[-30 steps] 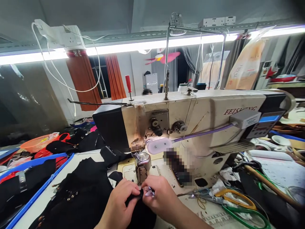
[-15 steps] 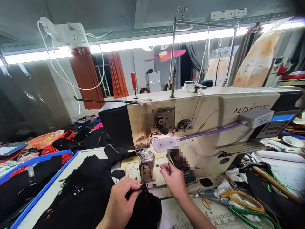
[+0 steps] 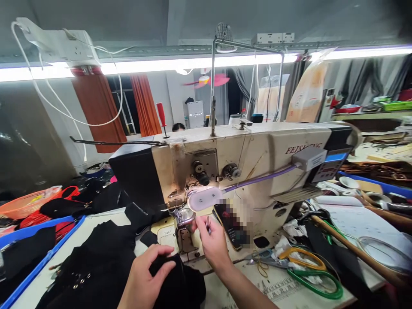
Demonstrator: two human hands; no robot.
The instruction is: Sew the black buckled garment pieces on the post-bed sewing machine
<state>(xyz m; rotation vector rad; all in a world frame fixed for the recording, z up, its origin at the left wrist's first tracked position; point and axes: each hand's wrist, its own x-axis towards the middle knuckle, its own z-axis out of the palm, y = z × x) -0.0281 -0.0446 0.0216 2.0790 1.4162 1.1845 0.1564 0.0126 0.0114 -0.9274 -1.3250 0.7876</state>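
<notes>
My left hand (image 3: 146, 272) pinches the edge of a piece of black fabric (image 3: 185, 279) in front of the presser foot area of a sewing machine (image 3: 254, 159). My right hand (image 3: 215, 244) is closed on a slim dark metal tool (image 3: 209, 225), whose exact kind is hard to make out. Its fingertips are beside the shiny metal guard (image 3: 188, 216) at the needle, and whether they touch it is unclear. A small lamp (image 3: 205, 198) glows just above. More black fabric (image 3: 99, 253) with metal eyelets lies left of my left hand.
Behind my right hand a phone (image 3: 225, 216) leans against the machine. Orange-handled scissors (image 3: 302, 254) and green-handled scissors (image 3: 334, 292) lie to the right, near a wooden stick (image 3: 347, 240). A blue-rimmed bin (image 3: 48, 255) stands left. A red screwdriver (image 3: 161, 115) stands on top.
The view has turned right, shifting the scene left. My right hand has moved closer to the needle guard with the tool. My left hand stays on the fabric.
</notes>
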